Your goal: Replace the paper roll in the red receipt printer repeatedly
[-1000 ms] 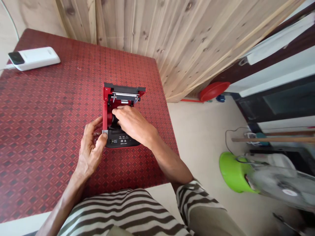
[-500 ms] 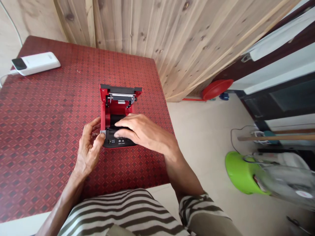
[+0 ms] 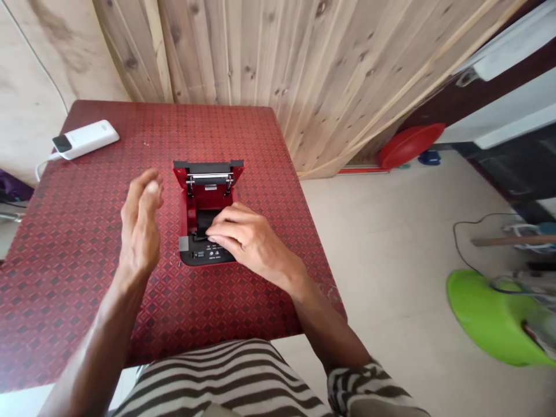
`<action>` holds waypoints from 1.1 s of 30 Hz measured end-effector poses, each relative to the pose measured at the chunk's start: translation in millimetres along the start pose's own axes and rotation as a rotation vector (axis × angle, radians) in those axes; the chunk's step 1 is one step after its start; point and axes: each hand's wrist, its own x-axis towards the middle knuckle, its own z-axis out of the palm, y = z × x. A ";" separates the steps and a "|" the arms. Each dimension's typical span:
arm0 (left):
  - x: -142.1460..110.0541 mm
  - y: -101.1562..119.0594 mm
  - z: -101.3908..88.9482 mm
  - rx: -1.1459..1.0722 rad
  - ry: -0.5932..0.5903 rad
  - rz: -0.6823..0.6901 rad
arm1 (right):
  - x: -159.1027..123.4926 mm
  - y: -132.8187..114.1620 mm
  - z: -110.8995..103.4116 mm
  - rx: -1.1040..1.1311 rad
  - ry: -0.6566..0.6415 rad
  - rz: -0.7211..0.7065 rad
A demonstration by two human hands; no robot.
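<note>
A small red and black printer [image 3: 204, 256], apparently a label or receipt type, stands on the table with its lid [image 3: 209, 167] raised. Inside the red bay lies something black [image 3: 207, 219], partly covered by my right hand. My right hand [image 3: 247, 234] reaches over the bay, thumb and fingers pinched together at the front edge of the opening; what they grip, if anything, is hidden. To the left of the printer, my left hand [image 3: 141, 226] is lifted clear of it, fingers extended upward and holding nothing. A grey patch [image 3: 184, 243] shows on the printer's front left corner.
The printer rests on a red patterned table [image 3: 95, 231]. A white power bank [image 3: 89, 139] with a cable lies at the back left. Wooden panelling [image 3: 243, 52] rises behind the table. On the floor to the right are a green tub [image 3: 490, 324] and a red basin [image 3: 410, 145].
My left hand has let go of the printer's left side and moved up and left. My right hand's thumb and fingers have closed into a pinch. The camera view has shifted.
</note>
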 end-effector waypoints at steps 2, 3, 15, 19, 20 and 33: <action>31.3 8.7 18.7 -0.066 0.045 -0.078 | -7.2 -7.4 4.6 -0.138 0.070 -0.008; 42.7 12.6 27.5 -0.098 0.041 -0.138 | -10.9 -10.8 7.1 -0.193 0.095 -0.011; -37.5 -3.5 3.3 -0.108 -0.140 -0.303 | -42.7 -28.1 27.8 -0.372 0.292 -0.042; -46.0 -11.0 0.1 -0.107 -0.230 -0.311 | -39.4 -26.3 27.9 -0.319 0.299 0.049; -46.3 -11.0 0.8 -0.121 -0.243 -0.306 | -38.5 -25.8 27.4 -0.303 0.308 0.068; -52.8 -15.1 2.6 -0.142 -0.162 -0.289 | -39.7 -24.7 27.6 -0.315 0.329 0.045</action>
